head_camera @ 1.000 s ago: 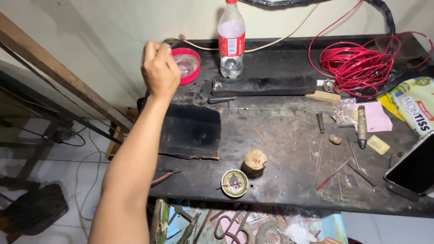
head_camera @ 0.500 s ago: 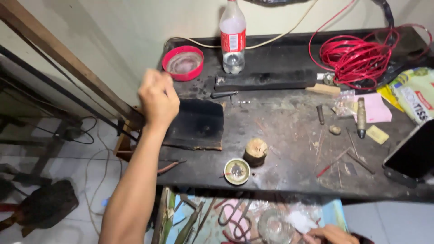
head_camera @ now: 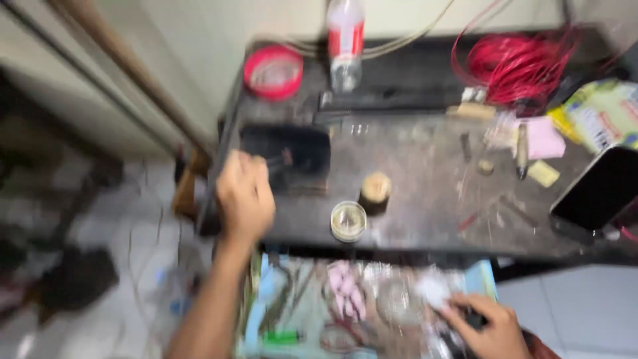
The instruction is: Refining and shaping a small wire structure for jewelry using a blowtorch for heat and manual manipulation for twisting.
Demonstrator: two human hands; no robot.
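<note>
resting over the black pad's (head_camera: 299,149) left edge, left hand (head_camera: 244,196).

One bottle (head_camera: 345,41), one red wire coil (head_camera: 517,66), two hands (blurred).

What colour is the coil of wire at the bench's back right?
Red; the coil of wire shows in the head view, though blurred.
</note>
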